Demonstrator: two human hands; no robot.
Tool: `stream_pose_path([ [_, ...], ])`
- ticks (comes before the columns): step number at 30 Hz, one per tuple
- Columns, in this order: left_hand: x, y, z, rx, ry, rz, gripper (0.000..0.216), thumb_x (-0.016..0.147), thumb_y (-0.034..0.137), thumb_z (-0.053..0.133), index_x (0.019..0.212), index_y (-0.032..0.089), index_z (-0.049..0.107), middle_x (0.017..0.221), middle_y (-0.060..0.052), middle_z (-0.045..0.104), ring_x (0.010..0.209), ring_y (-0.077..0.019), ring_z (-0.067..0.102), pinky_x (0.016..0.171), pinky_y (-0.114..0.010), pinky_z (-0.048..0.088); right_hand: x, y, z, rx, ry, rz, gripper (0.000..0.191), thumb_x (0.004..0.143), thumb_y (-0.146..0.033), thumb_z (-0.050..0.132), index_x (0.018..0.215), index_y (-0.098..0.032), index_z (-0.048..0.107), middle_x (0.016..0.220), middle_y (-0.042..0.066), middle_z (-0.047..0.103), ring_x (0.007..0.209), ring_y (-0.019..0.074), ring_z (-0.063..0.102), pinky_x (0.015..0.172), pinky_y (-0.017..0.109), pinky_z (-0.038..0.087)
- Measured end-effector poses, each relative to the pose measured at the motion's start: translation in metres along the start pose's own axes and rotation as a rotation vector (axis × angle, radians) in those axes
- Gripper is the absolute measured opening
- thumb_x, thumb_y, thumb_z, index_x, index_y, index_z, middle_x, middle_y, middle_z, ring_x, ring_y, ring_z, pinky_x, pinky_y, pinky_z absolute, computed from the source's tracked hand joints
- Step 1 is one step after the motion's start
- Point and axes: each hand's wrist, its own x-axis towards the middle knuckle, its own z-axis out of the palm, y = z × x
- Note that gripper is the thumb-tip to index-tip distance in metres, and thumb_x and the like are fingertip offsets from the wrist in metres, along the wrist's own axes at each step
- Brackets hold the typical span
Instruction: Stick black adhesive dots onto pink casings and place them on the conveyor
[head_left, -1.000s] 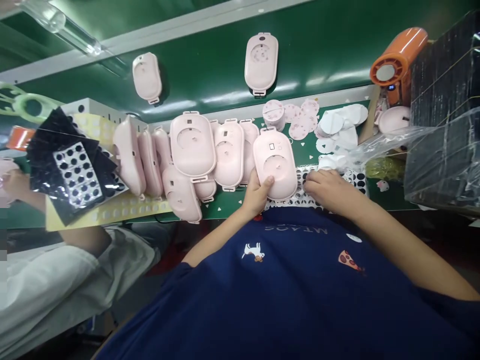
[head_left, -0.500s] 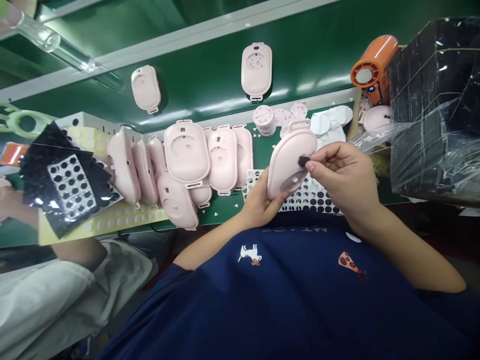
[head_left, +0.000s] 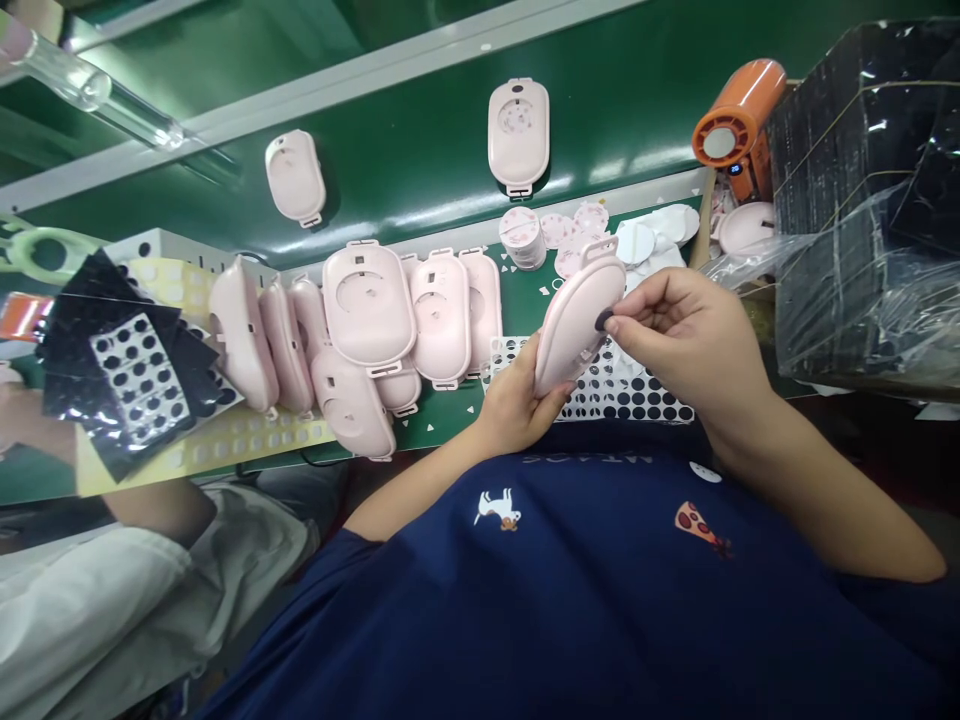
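My left hand (head_left: 517, 400) grips the lower end of a pink oval plastic shell (head_left: 577, 310), tilted up on its edge above the bench. My right hand (head_left: 686, 335) pinches a small black round pad (head_left: 602, 321) and presses it against the shell's face. Beneath both hands lies a white sheet of black round pads (head_left: 630, 395), with several empty holes in it.
Several more pink shells (head_left: 367, 305) stand and lie in a row to the left; two others (head_left: 517, 135) ride on the green conveyor belt (head_left: 420, 150). Round pink and white discs (head_left: 577, 235), an orange fan (head_left: 735, 125) and wrapped black boxes (head_left: 862, 200) are at right. Another person's sleeve (head_left: 112, 590) and pad sheets (head_left: 135, 370) are at left.
My left hand lifted the shell off the bench and tilted it on edge. My right hand took a black pad from the sheet and brought it onto the shell.
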Motion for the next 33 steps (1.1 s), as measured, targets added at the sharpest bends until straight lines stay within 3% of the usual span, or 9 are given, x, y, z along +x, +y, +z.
stream_pose_path([
  [5, 0.000, -0.010, -0.003, -0.226, -0.059, -0.086, 0.071, 0.093, 0.053, 0.064, 0.150, 0.021, 0.039, 0.129, -0.016, 0.067, 0.111, -0.0283, 0.071, 0.093, -0.040, 0.060, 0.007, 0.012, 0.001, -0.168, -0.080, -0.097, 0.054, 0.076, -0.032, 0.079, 0.124, -0.026, 0.058, 0.113, 0.004, 0.067, 0.096, 0.0214, 0.066, 0.081, 0.036, 0.058],
  [8, -0.001, -0.021, -0.007, -0.569, -0.147, -0.311, 0.079, 0.084, 0.063, 0.070, 0.146, 0.020, 0.045, 0.135, -0.018, 0.064, 0.118, -0.0307, 0.067, 0.097, -0.043, 0.058, 0.005, 0.027, 0.015, -0.217, -0.233, -0.173, 0.064, 0.086, -0.040, 0.069, 0.143, -0.026, 0.045, 0.139, 0.010, 0.058, 0.121, 0.0281, 0.060, 0.099, 0.045, 0.054],
  [10, -0.004, -0.029, -0.009, -0.719, -0.082, -0.513, 0.081, 0.082, 0.063, 0.072, 0.146, 0.021, 0.045, 0.132, -0.016, 0.066, 0.115, -0.0294, 0.069, 0.094, -0.041, 0.059, 0.008, 0.037, 0.022, -0.313, -0.335, -0.233, 0.072, 0.088, -0.046, 0.066, 0.151, -0.025, 0.038, 0.150, 0.014, 0.052, 0.130, 0.0316, 0.055, 0.105, 0.050, 0.051],
  [12, -0.008, -0.038, -0.013, -0.765, 0.085, -0.651, 0.077, 0.082, 0.061, 0.073, 0.143, 0.023, 0.047, 0.128, -0.014, 0.069, 0.112, -0.0272, 0.070, 0.093, -0.039, 0.060, 0.020, 0.046, 0.025, -0.479, -0.325, -0.305, 0.071, 0.091, -0.044, 0.064, 0.154, -0.025, 0.036, 0.153, 0.015, 0.049, 0.135, 0.0338, 0.051, 0.109, 0.055, 0.046],
  [15, -0.010, -0.048, -0.021, -0.779, 0.280, -0.664, 0.074, 0.079, 0.061, 0.076, 0.139, 0.024, 0.051, 0.126, -0.012, 0.070, 0.115, -0.0261, 0.069, 0.096, -0.036, 0.058, 0.052, 0.062, 0.028, -0.826, -0.208, -0.389, 0.051, 0.095, -0.025, 0.056, 0.146, -0.021, 0.049, 0.146, 0.015, 0.056, 0.139, 0.0354, 0.045, 0.118, 0.061, 0.031],
  [17, -0.007, -0.051, -0.026, -0.792, 0.284, -0.638, 0.076, 0.079, 0.061, 0.076, 0.140, 0.025, 0.050, 0.128, -0.012, 0.069, 0.119, -0.0267, 0.067, 0.101, -0.037, 0.057, 0.074, 0.073, 0.033, -1.027, -0.214, -0.384, 0.041, 0.095, -0.014, 0.047, 0.133, -0.014, 0.061, 0.134, 0.019, 0.064, 0.134, 0.0360, 0.050, 0.119, 0.063, 0.026],
  [20, -0.001, -0.050, -0.030, -0.828, 0.204, -0.621, 0.077, 0.083, 0.060, 0.072, 0.146, 0.026, 0.044, 0.130, -0.012, 0.068, 0.122, -0.0288, 0.066, 0.105, -0.042, 0.055, 0.095, 0.084, 0.043, -1.165, -0.249, -0.359, 0.041, 0.095, -0.007, 0.034, 0.111, -0.008, 0.072, 0.110, 0.022, 0.072, 0.112, 0.0358, 0.062, 0.108, 0.062, 0.038],
  [28, 0.016, -0.042, -0.029, -1.041, 0.069, -0.664, 0.069, 0.088, 0.058, 0.063, 0.145, 0.022, 0.046, 0.128, -0.013, 0.070, 0.120, -0.0333, 0.068, 0.104, -0.049, 0.056, 0.099, 0.071, 0.034, -1.199, -0.137, -0.358, 0.032, 0.093, -0.020, 0.044, 0.094, -0.013, 0.075, 0.097, 0.018, 0.074, 0.091, 0.0338, 0.067, 0.084, 0.052, 0.049],
  [33, 0.019, -0.046, -0.027, -1.071, 0.056, -0.680, 0.065, 0.087, 0.060, 0.064, 0.138, 0.022, 0.053, 0.124, -0.012, 0.072, 0.122, -0.0340, 0.067, 0.105, -0.050, 0.056, 0.080, 0.050, 0.020, -1.047, -0.160, -0.335, 0.023, 0.090, -0.024, 0.054, 0.084, -0.021, 0.076, 0.093, 0.013, 0.076, 0.102, 0.0365, 0.067, 0.095, 0.061, 0.046],
])
